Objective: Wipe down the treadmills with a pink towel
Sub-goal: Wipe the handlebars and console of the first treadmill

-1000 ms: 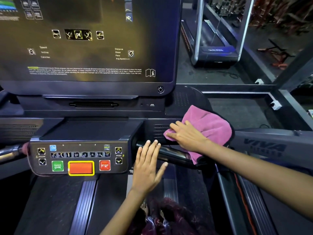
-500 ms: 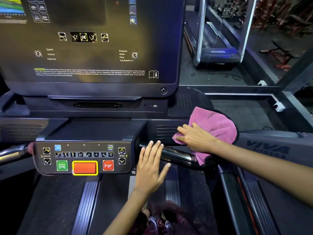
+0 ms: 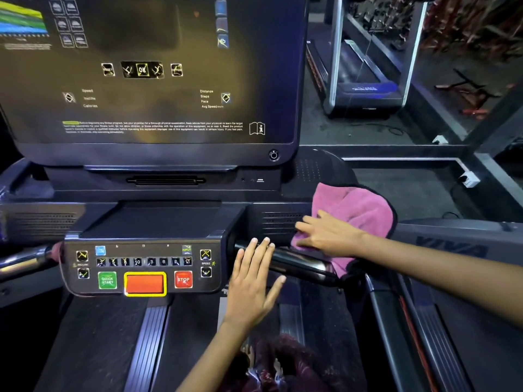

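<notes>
A pink towel [image 3: 358, 210] lies draped over the right end of the treadmill console [image 3: 158, 219], covering the inner end of the right handlebar [image 3: 300, 263]. My right hand [image 3: 328, 233] lies flat on the towel, fingers spread, pressing it against the vented panel. My left hand [image 3: 252, 281] hovers open, fingers together, just in front of the handlebar and beside the button panel [image 3: 141, 267]; I cannot tell whether its fingertips touch the bar. The big dark display [image 3: 147, 80] fills the upper left.
The treadmill belt [image 3: 93, 349] runs below the console, with a side rail [image 3: 396, 335] at the right. Another treadmill [image 3: 365, 80] stands beyond at the upper right. A dark framed ledge [image 3: 407, 159] and a cable with a white plug [image 3: 469, 178] lie behind.
My right hand and the towel sit slightly further right and lower in frame as the view shifts. The left hand keeps its spot by the handlebar.
</notes>
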Demonstrator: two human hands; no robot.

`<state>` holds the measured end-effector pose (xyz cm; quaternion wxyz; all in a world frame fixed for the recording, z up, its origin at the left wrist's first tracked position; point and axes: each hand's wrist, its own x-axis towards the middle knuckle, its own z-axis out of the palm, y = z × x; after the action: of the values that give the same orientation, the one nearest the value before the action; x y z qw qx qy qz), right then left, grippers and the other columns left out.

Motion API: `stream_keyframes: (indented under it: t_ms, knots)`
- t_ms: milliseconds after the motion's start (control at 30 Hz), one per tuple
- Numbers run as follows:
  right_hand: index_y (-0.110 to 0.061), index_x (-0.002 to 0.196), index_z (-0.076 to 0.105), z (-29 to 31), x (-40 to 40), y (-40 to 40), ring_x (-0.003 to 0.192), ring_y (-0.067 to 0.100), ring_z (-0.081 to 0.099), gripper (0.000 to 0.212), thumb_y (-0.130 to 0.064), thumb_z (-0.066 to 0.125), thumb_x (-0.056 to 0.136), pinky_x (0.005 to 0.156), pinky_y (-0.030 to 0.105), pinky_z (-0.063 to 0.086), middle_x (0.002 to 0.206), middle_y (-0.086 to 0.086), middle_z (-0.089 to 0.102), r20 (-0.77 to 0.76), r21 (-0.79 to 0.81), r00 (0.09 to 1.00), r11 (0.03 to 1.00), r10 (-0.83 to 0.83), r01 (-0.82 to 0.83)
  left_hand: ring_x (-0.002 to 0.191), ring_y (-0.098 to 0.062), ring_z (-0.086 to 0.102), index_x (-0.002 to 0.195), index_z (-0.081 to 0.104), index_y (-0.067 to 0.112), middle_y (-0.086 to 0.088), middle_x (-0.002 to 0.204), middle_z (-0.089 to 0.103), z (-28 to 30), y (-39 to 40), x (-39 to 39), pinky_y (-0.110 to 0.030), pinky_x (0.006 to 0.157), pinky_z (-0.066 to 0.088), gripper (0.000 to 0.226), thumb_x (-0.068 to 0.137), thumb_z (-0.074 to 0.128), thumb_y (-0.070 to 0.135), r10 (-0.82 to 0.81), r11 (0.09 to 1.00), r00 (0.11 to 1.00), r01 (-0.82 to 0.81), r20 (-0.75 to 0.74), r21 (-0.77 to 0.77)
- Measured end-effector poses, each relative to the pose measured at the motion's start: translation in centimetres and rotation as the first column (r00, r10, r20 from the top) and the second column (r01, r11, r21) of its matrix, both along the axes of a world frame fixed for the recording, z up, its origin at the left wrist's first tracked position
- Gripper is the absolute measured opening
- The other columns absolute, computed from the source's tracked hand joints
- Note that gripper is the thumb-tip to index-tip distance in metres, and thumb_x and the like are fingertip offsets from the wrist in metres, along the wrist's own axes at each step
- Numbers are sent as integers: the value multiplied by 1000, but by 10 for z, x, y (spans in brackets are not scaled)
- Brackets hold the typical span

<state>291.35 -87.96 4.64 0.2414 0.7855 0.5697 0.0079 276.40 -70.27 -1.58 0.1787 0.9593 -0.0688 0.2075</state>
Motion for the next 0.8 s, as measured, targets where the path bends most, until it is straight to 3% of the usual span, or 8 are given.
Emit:
stream_keyframes:
  t_ms: [67,200,300,367,500,667,800]
  knots:
    - [-29,88,69,-2,3,-3,74,17,54,18,-24,64,71,52,30,36,85,-3,54,-12,-47,999,998,36,-37,141,-21,22,140,36,10,-5,146,40,-1,0,0,-34,118,8,57,96,32,47,6,1000,1000,-6,-1,3]
    - [-32,92,69,-10,-2,22,75,15,54,39,-26,31,81,53,29,35,86,-5,55,-5,15,999,999,39,-39,141,-21,22,139,37,9,-5,146,39,-2,-1,1,-35,118,8,57,95,36,46,15,1000,1000,-15,2,7]
    - [-32,97,69,-11,-5,37,76,15,53,46,-26,26,82,54,30,38,87,-5,56,-14,3,1000,1000,28,-28,141,-20,20,139,35,9,-5,147,35,-1,-3,1,-35,119,7,57,97,32,47,28,1000,1000,-29,6,12]
    - [-32,97,69,-5,-5,36,77,15,53,41,-26,32,82,54,29,38,86,-4,55,-20,5,999,999,33,-33,142,-20,18,140,33,9,-3,147,32,-1,-3,1,-35,119,6,57,97,31,47,29,999,1000,-29,5,15]
    - [-36,83,71,6,-2,13,74,15,54,18,-28,70,67,54,27,33,80,-7,53,-24,43,998,998,52,-51,145,-15,12,140,32,10,-2,148,31,-1,1,1,-35,119,7,57,98,29,48,13,999,1000,-13,1,38]
    - [-37,72,70,18,0,-6,72,14,53,18,-25,74,60,54,27,30,78,-9,52,-41,83,984,981,-171,174,145,-13,9,141,31,11,-1,149,29,0,-1,1,-36,118,8,58,97,30,48,21,1000,1000,-20,-1,24]
    - [-31,92,70,26,4,-13,94,22,51,24,-19,54,79,65,33,27,98,-1,52,-82,209,928,905,-362,371,145,-13,8,140,32,11,-1,148,30,-1,0,0,-36,117,9,57,97,29,49,18,999,1000,-18,-1,35]
